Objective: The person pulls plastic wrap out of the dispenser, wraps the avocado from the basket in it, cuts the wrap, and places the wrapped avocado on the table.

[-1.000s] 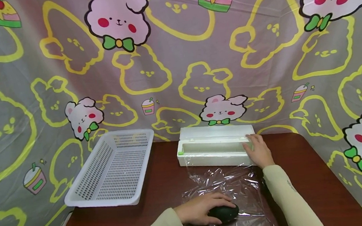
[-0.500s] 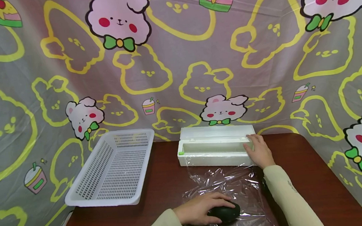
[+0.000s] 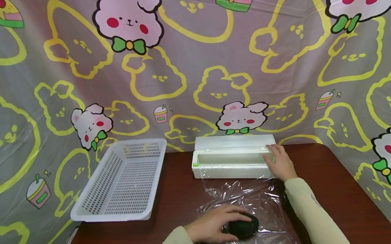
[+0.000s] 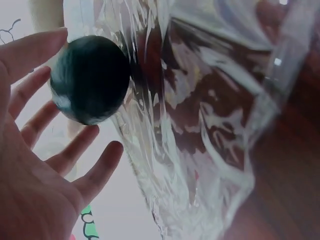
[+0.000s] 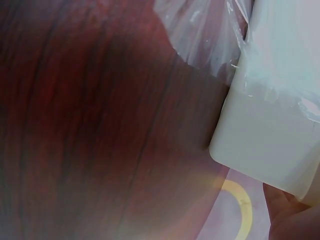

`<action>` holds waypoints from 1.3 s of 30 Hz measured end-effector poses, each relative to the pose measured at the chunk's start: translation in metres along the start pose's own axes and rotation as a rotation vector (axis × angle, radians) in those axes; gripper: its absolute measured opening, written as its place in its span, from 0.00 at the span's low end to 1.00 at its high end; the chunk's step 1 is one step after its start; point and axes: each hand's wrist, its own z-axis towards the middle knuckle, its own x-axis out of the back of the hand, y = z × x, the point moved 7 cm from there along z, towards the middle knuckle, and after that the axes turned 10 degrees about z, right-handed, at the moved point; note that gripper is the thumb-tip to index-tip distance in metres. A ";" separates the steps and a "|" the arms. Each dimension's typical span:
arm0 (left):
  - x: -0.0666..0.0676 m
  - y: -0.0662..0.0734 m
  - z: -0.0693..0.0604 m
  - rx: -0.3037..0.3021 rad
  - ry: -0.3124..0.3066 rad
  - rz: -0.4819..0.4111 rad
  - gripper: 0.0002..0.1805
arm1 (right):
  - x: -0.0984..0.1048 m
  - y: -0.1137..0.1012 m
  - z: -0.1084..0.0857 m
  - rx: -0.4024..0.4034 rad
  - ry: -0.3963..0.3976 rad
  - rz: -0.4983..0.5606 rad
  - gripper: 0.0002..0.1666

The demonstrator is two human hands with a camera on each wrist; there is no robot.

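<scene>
A dark green oval fruit, apparently an avocado (image 3: pixel 245 226), rests on a sheet of cling film (image 3: pixel 261 202) at the table's near middle. My left hand (image 3: pixel 215 225) holds it from the left, thumb on the near side and fingers over the far side. In the left wrist view the avocado (image 4: pixel 91 80) shows round between thumb and fingers, with the lower fingers apart from it. Beyond lies a white cling film dispenser box (image 3: pixel 231 172), lid up, the film running from its front edge. My right hand (image 3: pixel 281 162) grips the box's right end.
A white perforated plastic basket (image 3: pixel 74 214) stands on the left of the brown wooden table (image 3: pixel 320 188). A patterned cloth (image 3: pixel 182 59) hangs behind and at both sides. A small green piece (image 3: pixel 195 164) sits on the box's left end.
The avocado has turned slightly and shifted a little up under my left hand, which has drawn back slightly to the left. My right hand and the box stay in place.
</scene>
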 end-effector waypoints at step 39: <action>0.009 0.010 -0.100 0.027 0.011 0.028 0.19 | 0.043 -0.080 -0.157 0.497 -0.209 0.123 0.21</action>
